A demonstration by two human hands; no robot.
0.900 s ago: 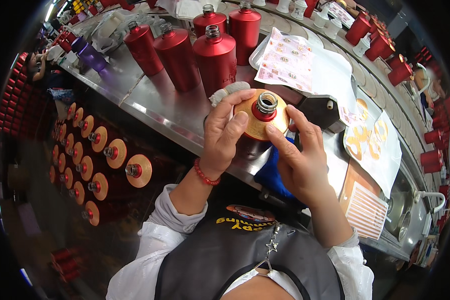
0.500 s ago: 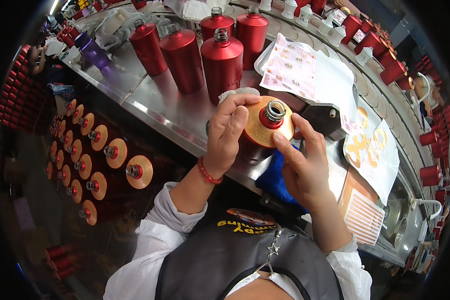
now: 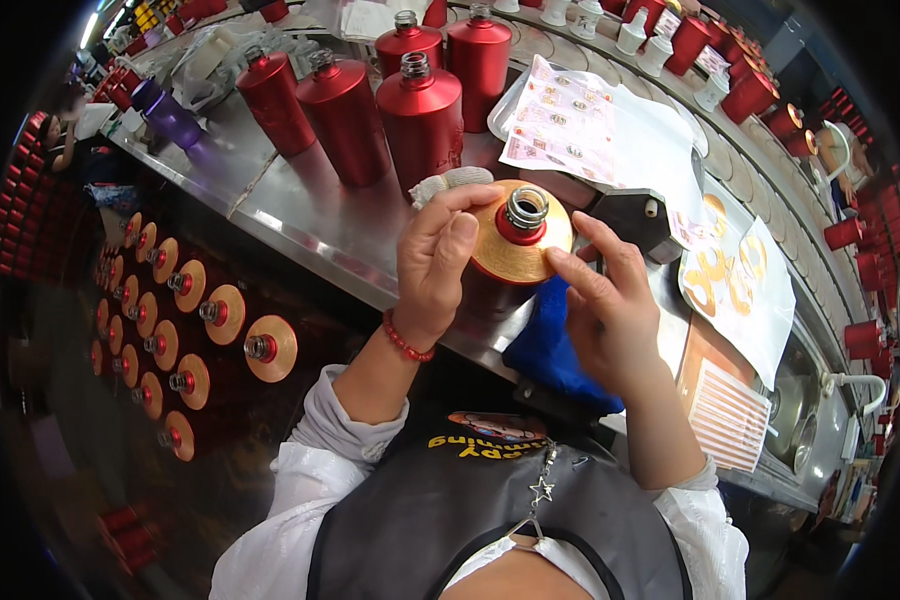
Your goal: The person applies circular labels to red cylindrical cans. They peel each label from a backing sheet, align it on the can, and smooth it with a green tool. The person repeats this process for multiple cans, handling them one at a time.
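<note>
A red bottle with a gold ring-shaped label (image 3: pixel 500 250) around its bare glass neck is before me, tilted slightly toward me. My left hand (image 3: pixel 435 255) grips it from the left, fingertips on the gold ring and thumb raised. On the other side, my right hand (image 3: pixel 610 300) has its thumb tip at the ring's right edge. The right index finger is stretched out just off the rim, apart from the thumb. Most of the bottle's body is hidden under its shoulder and my hands. Behind it lies a whitish rolled cloth (image 3: pixel 452 184).
Several red bottles (image 3: pixel 420 115) stand on the metal table (image 3: pixel 300 235). Lower left are rows of gold-ringed bottles (image 3: pixel 271 349). To the right lie printed pink sheets (image 3: pixel 560 120), a backing sheet with gold labels (image 3: pixel 725 285), a striped sheet (image 3: pixel 728 415) and blue cloth (image 3: pixel 560 345). A conveyor (image 3: pixel 760 190) curves behind.
The view has shifted a little. My right index finger has lifted slightly off the ring's edge, while the thumb stays near it. My left hand keeps its grip on the bottle.
</note>
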